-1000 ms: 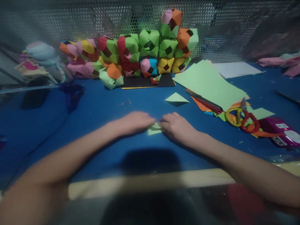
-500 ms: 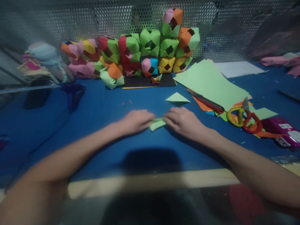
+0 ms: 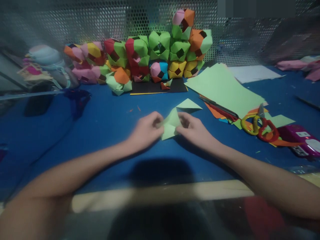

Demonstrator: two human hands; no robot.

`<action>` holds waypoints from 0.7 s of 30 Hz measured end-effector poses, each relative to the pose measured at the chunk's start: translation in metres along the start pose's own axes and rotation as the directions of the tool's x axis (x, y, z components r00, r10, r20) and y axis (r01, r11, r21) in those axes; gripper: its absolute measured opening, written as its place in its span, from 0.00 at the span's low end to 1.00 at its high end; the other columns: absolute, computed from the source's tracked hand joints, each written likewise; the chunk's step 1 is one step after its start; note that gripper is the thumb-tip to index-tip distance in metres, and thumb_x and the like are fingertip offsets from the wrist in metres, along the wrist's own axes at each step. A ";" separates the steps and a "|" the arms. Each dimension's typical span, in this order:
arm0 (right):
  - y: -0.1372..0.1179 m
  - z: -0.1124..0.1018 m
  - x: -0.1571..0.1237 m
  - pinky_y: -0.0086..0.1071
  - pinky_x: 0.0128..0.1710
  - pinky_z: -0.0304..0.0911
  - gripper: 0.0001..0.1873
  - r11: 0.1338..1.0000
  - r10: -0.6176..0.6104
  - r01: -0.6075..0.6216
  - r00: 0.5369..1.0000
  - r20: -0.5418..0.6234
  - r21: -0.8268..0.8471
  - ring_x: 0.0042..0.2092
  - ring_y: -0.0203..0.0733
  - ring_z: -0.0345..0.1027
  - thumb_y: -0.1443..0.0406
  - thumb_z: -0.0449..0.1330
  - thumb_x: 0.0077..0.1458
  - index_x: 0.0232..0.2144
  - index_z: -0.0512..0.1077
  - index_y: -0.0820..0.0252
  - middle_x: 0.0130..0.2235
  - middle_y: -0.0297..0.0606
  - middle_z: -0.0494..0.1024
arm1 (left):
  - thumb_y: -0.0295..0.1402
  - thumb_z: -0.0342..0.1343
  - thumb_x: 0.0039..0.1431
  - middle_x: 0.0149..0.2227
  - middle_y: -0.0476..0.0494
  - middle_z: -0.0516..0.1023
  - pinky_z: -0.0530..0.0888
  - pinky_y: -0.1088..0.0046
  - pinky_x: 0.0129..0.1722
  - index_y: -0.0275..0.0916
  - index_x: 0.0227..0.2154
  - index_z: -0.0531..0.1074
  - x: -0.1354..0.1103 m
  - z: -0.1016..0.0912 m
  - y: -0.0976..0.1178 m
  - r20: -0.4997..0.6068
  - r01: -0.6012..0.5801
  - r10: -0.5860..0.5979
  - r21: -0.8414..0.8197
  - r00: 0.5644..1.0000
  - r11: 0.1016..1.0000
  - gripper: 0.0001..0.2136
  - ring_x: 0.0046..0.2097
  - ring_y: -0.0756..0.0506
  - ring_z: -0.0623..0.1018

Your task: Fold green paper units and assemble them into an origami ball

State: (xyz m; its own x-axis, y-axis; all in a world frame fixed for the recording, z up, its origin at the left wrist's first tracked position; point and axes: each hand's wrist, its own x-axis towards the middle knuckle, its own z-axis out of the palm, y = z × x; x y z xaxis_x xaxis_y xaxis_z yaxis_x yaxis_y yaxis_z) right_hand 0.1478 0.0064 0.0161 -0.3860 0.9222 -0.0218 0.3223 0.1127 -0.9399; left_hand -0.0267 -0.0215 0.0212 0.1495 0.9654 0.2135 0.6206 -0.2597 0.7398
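Between my two hands a small piece of light green paper (image 3: 171,128) stands partly unfolded, with creases across it and its top point raised. My left hand (image 3: 149,129) pinches its left edge. On the other side, my right hand (image 3: 192,128) has thumb and fingers closed on the right edge. Just behind lies a folded light green paper triangle (image 3: 189,104), close to the right hand's knuckles. The fingertips are partly hidden by the paper and slightly blurred.
Folded paper balls (image 3: 160,45) in several colours are stacked along the perforated metal panel (image 3: 140,16). To the right lie green sheets (image 3: 222,83), a craft knife (image 3: 220,108), scissors (image 3: 260,125) and a purple device (image 3: 300,140). A blue tabletop (image 3: 107,113) lies beneath.
The paper was a narrow folded strip pressed low on the table; now its upper part is opened and raised. Both hands have turned, with the thumbs now in front.
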 end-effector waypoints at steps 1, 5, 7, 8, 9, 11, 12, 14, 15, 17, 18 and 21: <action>0.001 -0.001 0.001 0.32 0.32 0.63 0.22 1.000 -0.001 0.001 1.000 -0.008 -0.005 0.34 0.39 0.67 0.72 0.54 0.43 0.45 0.67 0.65 0.31 0.36 0.74 | 0.26 0.51 0.47 0.26 0.53 0.69 0.64 0.78 0.26 0.37 0.28 0.66 0.000 0.000 0.000 0.019 0.049 -0.048 -0.053 0.999 0.997 0.03 0.27 0.53 0.68; 0.003 -0.003 0.003 0.33 0.35 0.64 0.20 0.999 -0.029 0.029 1.000 -0.003 -0.017 0.37 0.41 0.69 0.68 0.56 0.46 0.44 0.67 0.66 0.35 0.40 0.76 | 0.27 0.52 0.46 0.25 0.53 0.69 0.65 0.77 0.24 0.37 0.29 0.65 0.003 0.003 -0.004 0.107 0.204 -0.186 -0.202 0.977 0.958 0.05 0.26 0.52 0.69; 0.005 -0.003 0.003 0.34 0.36 0.64 0.19 0.995 -0.077 0.078 0.997 0.014 -0.064 0.38 0.41 0.69 0.68 0.56 0.47 0.44 0.67 0.66 0.38 0.41 0.77 | 0.27 0.53 0.47 0.26 0.52 0.69 0.66 0.77 0.26 0.36 0.30 0.65 0.006 0.003 -0.009 0.086 0.190 -0.176 -0.201 0.981 0.961 0.06 0.27 0.52 0.69; 0.007 -0.003 0.003 0.34 0.37 0.64 0.18 0.988 -0.106 0.107 0.994 0.019 -0.109 0.38 0.41 0.70 0.69 0.56 0.47 0.44 0.68 0.65 0.39 0.42 0.77 | 0.27 0.53 0.47 0.27 0.52 0.70 0.66 0.76 0.27 0.36 0.31 0.66 0.007 0.004 -0.011 0.067 0.162 -0.152 -0.185 0.986 0.969 0.06 0.28 0.52 0.69; 0.009 -0.003 0.003 0.34 0.37 0.64 0.18 0.977 -0.135 0.137 0.991 0.023 -0.164 0.37 0.41 0.70 0.69 0.56 0.48 0.44 0.68 0.65 0.39 0.42 0.77 | 0.27 0.53 0.48 0.28 0.51 0.70 0.66 0.76 0.29 0.36 0.31 0.67 0.009 0.004 -0.014 0.057 0.127 -0.119 -0.163 0.991 0.978 0.06 0.29 0.52 0.69; 0.014 -0.004 0.004 0.34 0.36 0.63 0.17 0.943 -0.196 0.200 0.980 0.042 -0.267 0.36 0.41 0.69 0.69 0.55 0.49 0.44 0.68 0.63 0.40 0.42 0.77 | 0.27 0.52 0.50 0.30 0.51 0.71 0.66 0.75 0.31 0.36 0.33 0.67 0.010 0.003 -0.019 0.076 0.055 -0.047 -0.106 0.996 0.993 0.06 0.31 0.52 0.69; 0.017 -0.004 0.005 0.33 0.35 0.62 0.17 0.922 -0.223 0.231 0.973 0.062 -0.309 0.35 0.41 0.69 0.69 0.55 0.49 0.44 0.68 0.63 0.39 0.42 0.77 | 0.27 0.52 0.50 0.30 0.50 0.71 0.66 0.75 0.32 0.36 0.33 0.67 0.011 0.003 -0.021 0.101 0.022 -0.014 -0.069 0.995 0.997 0.06 0.31 0.52 0.69; 0.021 -0.005 0.007 0.32 0.33 0.60 0.16 0.879 -0.257 0.284 0.959 0.121 -0.382 0.34 0.40 0.67 0.69 0.54 0.49 0.43 0.69 0.62 0.38 0.42 0.76 | 0.27 0.51 0.52 0.30 0.50 0.71 0.66 0.74 0.32 0.36 0.35 0.67 0.011 0.002 -0.024 0.164 -0.040 0.039 0.004 0.986 0.999 0.06 0.31 0.51 0.69; 0.023 -0.005 0.007 0.32 0.33 0.58 0.16 0.858 -0.264 0.304 0.952 0.151 -0.414 0.33 0.40 0.66 0.70 0.54 0.49 0.42 0.69 0.62 0.38 0.41 0.76 | 0.27 0.51 0.52 0.30 0.50 0.71 0.66 0.73 0.32 0.37 0.35 0.67 0.012 0.001 -0.025 0.192 -0.069 0.060 0.039 0.980 0.997 0.07 0.32 0.51 0.69; 0.025 -0.006 0.009 0.31 0.32 0.55 0.15 0.818 -0.272 0.334 0.942 0.198 -0.468 0.32 0.39 0.64 0.70 0.54 0.48 0.40 0.69 0.62 0.35 0.40 0.75 | 0.28 0.51 0.53 0.31 0.48 0.72 0.66 0.73 0.33 0.37 0.36 0.68 0.012 0.001 -0.026 0.235 -0.128 0.100 0.110 0.967 0.986 0.07 0.32 0.50 0.69; 0.025 -0.006 0.009 0.30 0.31 0.53 0.14 0.801 -0.277 0.348 0.937 0.213 -0.487 0.31 0.38 0.62 0.70 0.53 0.47 0.39 0.69 0.62 0.34 0.39 0.74 | 0.28 0.50 0.54 0.31 0.48 0.72 0.66 0.72 0.34 0.37 0.36 0.68 0.012 0.001 -0.026 0.249 -0.159 0.121 0.141 0.961 0.977 0.06 0.33 0.49 0.69; 0.025 -0.006 0.011 0.30 0.30 0.49 0.08 0.767 -0.291 0.378 0.925 0.245 -0.518 0.29 0.37 0.57 0.71 0.53 0.46 0.32 0.68 0.61 0.30 0.36 0.71 | 0.28 0.49 0.56 0.33 0.46 0.72 0.67 0.72 0.36 0.37 0.35 0.69 0.013 0.000 -0.027 0.281 -0.235 0.178 0.186 0.943 0.954 0.06 0.36 0.48 0.70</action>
State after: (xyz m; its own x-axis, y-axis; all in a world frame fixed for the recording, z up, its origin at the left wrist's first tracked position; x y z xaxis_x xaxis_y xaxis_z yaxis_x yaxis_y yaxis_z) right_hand 0.1574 0.0214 -0.0060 -0.6623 0.7298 0.1695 0.5492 0.6268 -0.5526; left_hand -0.0416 -0.0022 0.0035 0.4676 0.8705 0.1537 0.7000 -0.4709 0.5370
